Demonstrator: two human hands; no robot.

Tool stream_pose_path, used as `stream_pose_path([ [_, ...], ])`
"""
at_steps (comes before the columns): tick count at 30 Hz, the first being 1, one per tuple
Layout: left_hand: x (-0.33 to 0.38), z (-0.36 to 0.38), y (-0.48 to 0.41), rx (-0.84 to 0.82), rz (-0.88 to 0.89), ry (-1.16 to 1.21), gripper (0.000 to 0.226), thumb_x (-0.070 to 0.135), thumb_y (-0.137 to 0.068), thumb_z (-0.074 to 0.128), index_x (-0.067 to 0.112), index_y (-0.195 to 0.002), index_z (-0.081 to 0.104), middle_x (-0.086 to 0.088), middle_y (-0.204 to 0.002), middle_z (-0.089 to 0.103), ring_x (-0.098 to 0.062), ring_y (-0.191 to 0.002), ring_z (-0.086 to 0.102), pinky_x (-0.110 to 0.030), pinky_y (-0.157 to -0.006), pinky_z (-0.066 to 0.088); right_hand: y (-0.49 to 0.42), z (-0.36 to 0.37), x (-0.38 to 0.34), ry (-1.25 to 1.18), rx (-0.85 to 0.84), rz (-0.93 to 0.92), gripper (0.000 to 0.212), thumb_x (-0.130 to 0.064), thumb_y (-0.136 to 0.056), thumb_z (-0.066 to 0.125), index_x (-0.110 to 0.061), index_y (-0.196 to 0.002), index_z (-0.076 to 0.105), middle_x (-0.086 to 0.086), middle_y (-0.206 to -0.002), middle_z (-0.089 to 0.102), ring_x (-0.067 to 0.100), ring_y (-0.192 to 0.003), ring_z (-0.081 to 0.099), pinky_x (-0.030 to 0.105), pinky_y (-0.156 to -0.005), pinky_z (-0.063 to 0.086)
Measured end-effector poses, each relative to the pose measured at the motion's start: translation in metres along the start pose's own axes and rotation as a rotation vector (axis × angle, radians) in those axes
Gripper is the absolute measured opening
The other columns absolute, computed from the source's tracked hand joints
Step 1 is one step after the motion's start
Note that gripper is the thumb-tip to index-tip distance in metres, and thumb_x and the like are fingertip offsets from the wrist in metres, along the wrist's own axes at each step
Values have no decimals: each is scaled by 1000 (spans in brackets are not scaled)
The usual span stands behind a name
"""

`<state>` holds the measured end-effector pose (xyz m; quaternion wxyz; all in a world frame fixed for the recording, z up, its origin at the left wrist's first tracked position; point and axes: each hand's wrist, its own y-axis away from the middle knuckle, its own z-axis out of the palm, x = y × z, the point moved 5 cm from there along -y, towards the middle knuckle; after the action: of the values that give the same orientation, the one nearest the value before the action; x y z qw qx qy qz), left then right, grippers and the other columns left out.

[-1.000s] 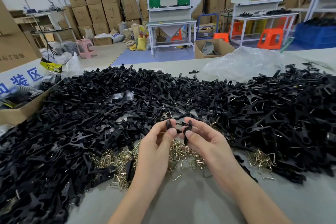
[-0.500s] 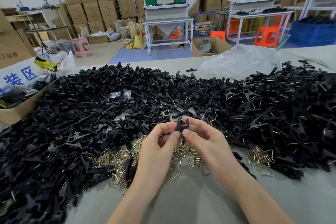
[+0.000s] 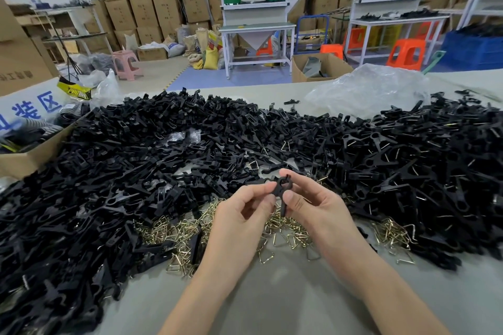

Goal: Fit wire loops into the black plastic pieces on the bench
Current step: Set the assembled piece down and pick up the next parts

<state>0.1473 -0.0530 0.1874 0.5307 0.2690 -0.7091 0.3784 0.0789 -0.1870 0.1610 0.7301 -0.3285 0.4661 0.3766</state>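
Note:
A small black plastic piece (image 3: 283,190) is held up between both hands above the bench. My left hand (image 3: 242,215) pinches its left side with thumb and fingertips. My right hand (image 3: 313,204) pinches its right side, thumb low and forefinger on top. Whether a wire loop sits in it I cannot tell. Brass-coloured wire loops (image 3: 179,234) lie in a heap on the grey bench (image 3: 272,294) under the hands, with a smaller heap of loops (image 3: 392,234) at the right. A large pile of black pieces (image 3: 109,171) covers the left; another pile (image 3: 422,166), with wire showing in it, fills the right.
A cardboard box (image 3: 24,158) with blue lettering stands at the left edge. A crumpled clear plastic bag (image 3: 367,90) lies at the back right of the bench. Beyond the bench are stacked cartons, white work tables and orange stools.
The hands have drawn closer together around the black piece and turned it. Its ring-shaped end now faces up between the fingertips.

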Motion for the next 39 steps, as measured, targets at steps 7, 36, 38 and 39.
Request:
stream_pose_path([
  [7, 0, -5, 3, -99, 260, -792, 44, 46, -100, 46, 35, -143, 48, 25, -132, 56, 3, -125, 47, -20, -106, 34, -1, -8, -7, 1, 96, -49, 22, -34, -74, 83, -33, -96, 78, -11, -87, 72, 9, -86, 70, 22, -77, 57],
  [36, -10, -26, -5, 144, 182, -619, 25, 46, -99, 49, 31, -102, 69, 22, -105, 56, 2, -95, 58, -18, -78, 46, 0, -11, -7, -27, 142, -42, 20, -33, -73, 75, -34, -93, 77, -8, -84, 64, 9, -79, 67, 22, -73, 57],
  [38, -7, -27, -4, 163, 209, -636, 27, 47, -100, 46, 31, -103, 68, 22, -100, 60, -1, -92, 59, -23, -76, 46, -1, -10, -7, -26, 139, -42, 22, -35, -71, 76, -35, -93, 77, -9, -83, 66, 9, -79, 68, 22, -73, 56],
  [39, -7, -28, -4, 175, 197, -608, 24, 48, -100, 46, 34, -101, 66, 21, -93, 63, -3, -84, 60, -22, -71, 46, -1, -11, -6, -22, 137, -40, 23, -37, -71, 77, -35, -93, 77, -9, -84, 66, 9, -80, 68, 22, -74, 57],
])
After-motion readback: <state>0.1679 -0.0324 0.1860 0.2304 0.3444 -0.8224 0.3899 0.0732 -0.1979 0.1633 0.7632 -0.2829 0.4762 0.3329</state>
